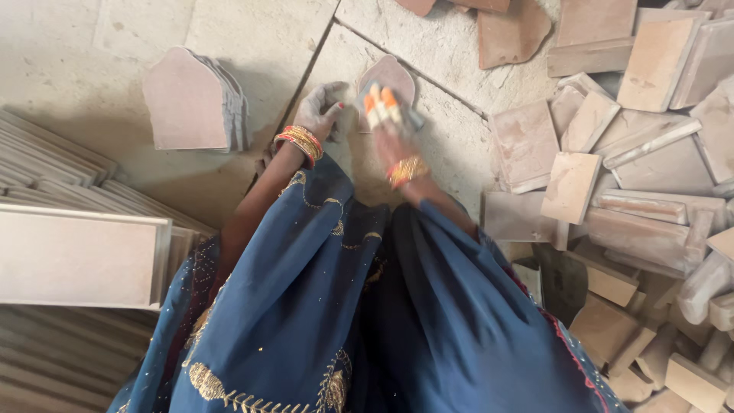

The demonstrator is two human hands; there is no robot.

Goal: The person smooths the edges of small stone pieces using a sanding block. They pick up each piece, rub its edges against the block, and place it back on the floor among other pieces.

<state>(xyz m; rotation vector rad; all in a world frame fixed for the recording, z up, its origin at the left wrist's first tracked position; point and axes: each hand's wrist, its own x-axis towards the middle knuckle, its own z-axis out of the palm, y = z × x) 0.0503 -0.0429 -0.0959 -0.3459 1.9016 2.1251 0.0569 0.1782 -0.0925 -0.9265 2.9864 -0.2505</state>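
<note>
The person crouches over the stone floor [252, 46], blue embroidered cloth [321, 306] spread across the knees and filling the lower middle of the view. The left hand [319, 109], dusty grey, presses down on the floor with fingers curled against the left edge of a small arch-topped tile [390, 75] that lies flat just ahead of the knees, beside a seam between two floor slabs. The right hand [390, 126] is blurred; its fingers are closed round a small grey block [409, 116] laid on the tile, and the fingertips show orange wrappings [380, 102]. Red and gold bangles [302, 141] ring the left wrist, and a gold one sits on the right wrist. To the left of the hands, well apart from the tile, a stack of arch-topped tiles [195, 99] of the same shape stands on edge. Farther left and lower, long flat slabs [76, 256] lie piled in layers, the top one pale and rectangular. On the right a loose heap of offcuts [634, 183] in pinkish-tan stone runs from the top corner down to the bottom, pieces lying tilted over one another. A few broken reddish pieces [512, 30] lie at the top edge, beyond the tile
</note>
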